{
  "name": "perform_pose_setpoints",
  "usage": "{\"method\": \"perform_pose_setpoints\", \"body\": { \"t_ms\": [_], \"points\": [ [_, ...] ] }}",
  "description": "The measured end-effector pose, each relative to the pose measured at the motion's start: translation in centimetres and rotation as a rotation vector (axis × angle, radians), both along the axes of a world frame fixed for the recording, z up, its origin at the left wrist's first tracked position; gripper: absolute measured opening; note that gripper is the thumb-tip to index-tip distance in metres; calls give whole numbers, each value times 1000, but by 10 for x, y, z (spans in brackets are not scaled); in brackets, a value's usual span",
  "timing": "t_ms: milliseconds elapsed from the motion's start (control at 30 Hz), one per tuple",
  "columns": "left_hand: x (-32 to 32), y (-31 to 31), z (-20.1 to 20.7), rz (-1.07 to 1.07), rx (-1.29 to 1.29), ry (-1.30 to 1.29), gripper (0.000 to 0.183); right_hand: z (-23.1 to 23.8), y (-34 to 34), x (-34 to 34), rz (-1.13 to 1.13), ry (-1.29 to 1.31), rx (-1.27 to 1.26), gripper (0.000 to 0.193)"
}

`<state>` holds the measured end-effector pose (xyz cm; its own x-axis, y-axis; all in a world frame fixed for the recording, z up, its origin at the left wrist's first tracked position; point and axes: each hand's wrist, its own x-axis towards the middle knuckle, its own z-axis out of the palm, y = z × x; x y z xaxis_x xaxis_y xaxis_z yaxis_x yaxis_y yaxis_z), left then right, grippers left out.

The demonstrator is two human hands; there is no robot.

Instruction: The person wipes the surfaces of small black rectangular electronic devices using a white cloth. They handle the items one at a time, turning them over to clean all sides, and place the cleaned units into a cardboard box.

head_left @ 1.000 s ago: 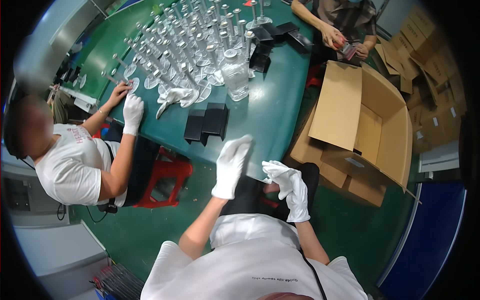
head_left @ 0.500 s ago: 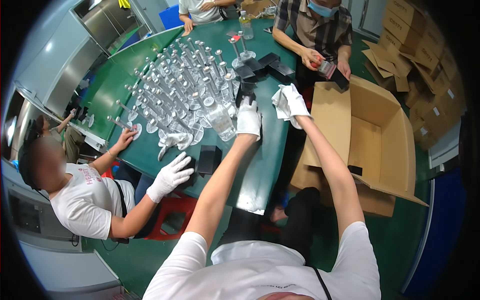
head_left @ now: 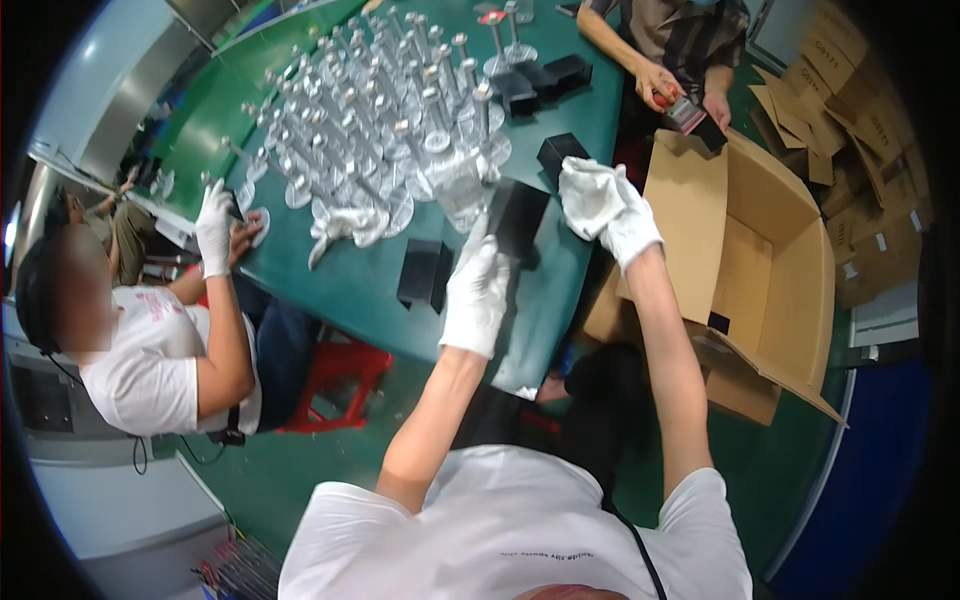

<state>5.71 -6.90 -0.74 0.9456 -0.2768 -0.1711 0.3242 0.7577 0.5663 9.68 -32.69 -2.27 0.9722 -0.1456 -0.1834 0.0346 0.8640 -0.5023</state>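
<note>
My left hand point(head_left: 474, 295), in a white glove, grips a black rectangular box point(head_left: 520, 222) and holds it tilted over the green table point(head_left: 400, 330). A folded white cloth point(head_left: 588, 196) is bunched in my gloved right hand point(head_left: 632, 232), close to the table's right edge. Just beyond that cloth lies another black box point(head_left: 563, 155). A further black box point(head_left: 425, 275) stands on the table left of my left hand. The clear plastic bottle point(head_left: 459, 190) is behind my left fingers, partly blurred.
Many metal posts on clear round bases point(head_left: 350, 130) crowd the table's far half. A crumpled white glove point(head_left: 350, 225) lies before them. At right stands an open cardboard carton point(head_left: 690, 220). Co-workers sit at left and far right, handling black pieces; a red stool point(head_left: 340, 385) is at left.
My left hand has drawn back toward me with a black box raised in it. The right hand with the cloth shifted slightly nearer. The left co-worker's gloved hand moved away from the standing box.
</note>
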Motion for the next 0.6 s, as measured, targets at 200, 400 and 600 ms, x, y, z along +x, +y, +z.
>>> {"method": "perform_pose_setpoints", "body": {
  "t_ms": [200, 400, 600],
  "points": [
    [-66, 73, -15, 69, -457, 355, 42, 11, 83, -141, 209, -278, 459, 52],
    [-73, 79, -37, 121, -462, 488, 36, 23, 151, -177, 132, 80, 423, 55],
    [-96, 82, -17, 114, -52, 291, 49, 28, 180, -182, 150, 162, 231, 54]
  ]
}}
